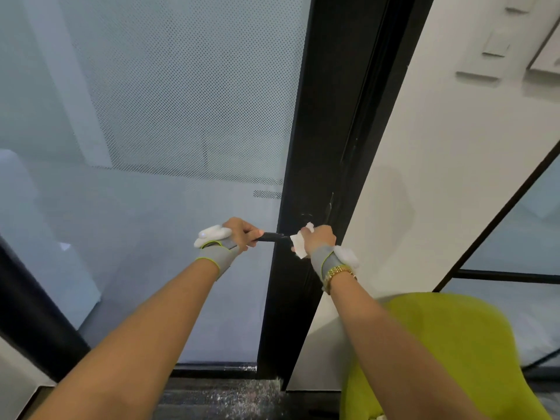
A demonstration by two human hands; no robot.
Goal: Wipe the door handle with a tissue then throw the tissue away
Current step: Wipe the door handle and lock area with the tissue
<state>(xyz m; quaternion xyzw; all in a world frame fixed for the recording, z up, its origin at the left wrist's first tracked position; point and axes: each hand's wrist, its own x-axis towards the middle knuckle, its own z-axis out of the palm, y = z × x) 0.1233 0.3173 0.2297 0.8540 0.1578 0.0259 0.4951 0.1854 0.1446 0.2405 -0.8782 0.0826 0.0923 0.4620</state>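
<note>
Right hand [318, 237] pinched the tissue [298, 245] round the door handle [271, 237]; left hand [239, 233] gripped its left end; the lever's long axis ran left-right between them.

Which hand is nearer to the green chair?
Right. The right hand, holding the tissue, is above the green chair; the left hand grips the door handle farther left.

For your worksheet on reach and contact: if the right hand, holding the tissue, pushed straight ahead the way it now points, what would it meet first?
Most likely the black door frame. The right hand holds the tissue at the inner end of the door handle, where it joins the frame, though depth is hard to judge here.
</note>
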